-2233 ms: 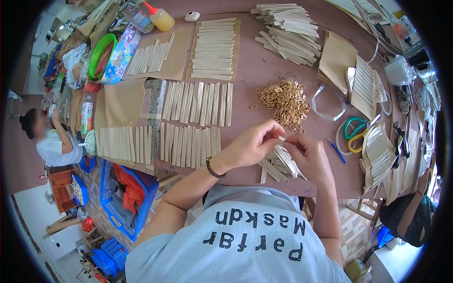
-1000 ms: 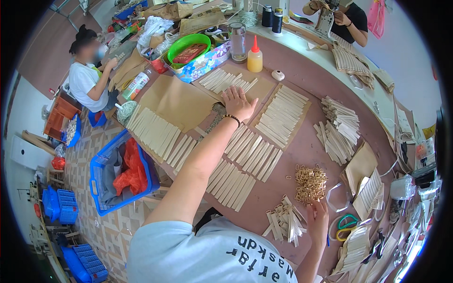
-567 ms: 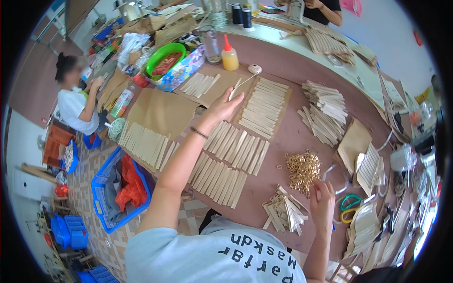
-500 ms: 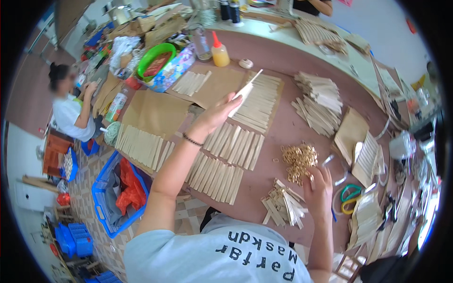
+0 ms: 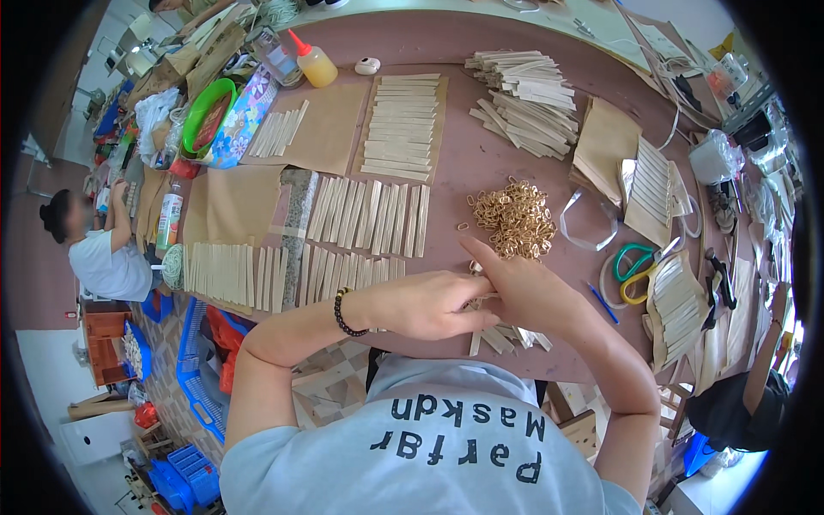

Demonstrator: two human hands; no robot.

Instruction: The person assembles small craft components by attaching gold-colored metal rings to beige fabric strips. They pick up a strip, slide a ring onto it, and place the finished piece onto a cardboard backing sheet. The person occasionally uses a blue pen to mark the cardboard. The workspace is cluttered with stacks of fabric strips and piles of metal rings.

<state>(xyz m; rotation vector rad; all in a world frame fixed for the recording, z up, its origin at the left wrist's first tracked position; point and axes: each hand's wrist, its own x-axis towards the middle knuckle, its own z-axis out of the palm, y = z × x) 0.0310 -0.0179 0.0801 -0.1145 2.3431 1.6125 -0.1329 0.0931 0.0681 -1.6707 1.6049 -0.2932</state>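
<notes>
Left hand (image 5: 429, 306) swings back to meet the right hand (image 5: 532, 290).
Both bunch narrowly, contents I cannot tell; two-handed work seems resumed over pale strips (image 5: 498, 341) at the worktop (image 5: 445, 206)'s near edge, gold links (image 5: 517, 219) beyond.

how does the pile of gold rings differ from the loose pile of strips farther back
Colour: the gold ring pile looks shiny and metallic, while the strip pile is pale and dull.
Shape: the rings are small loops; the strips are long, narrow and flat.
Place: the rings lie just beyond the right hand, while the strips sit farther from it.
Shared: both are untidy heaps of many similar pieces on the table.
</notes>
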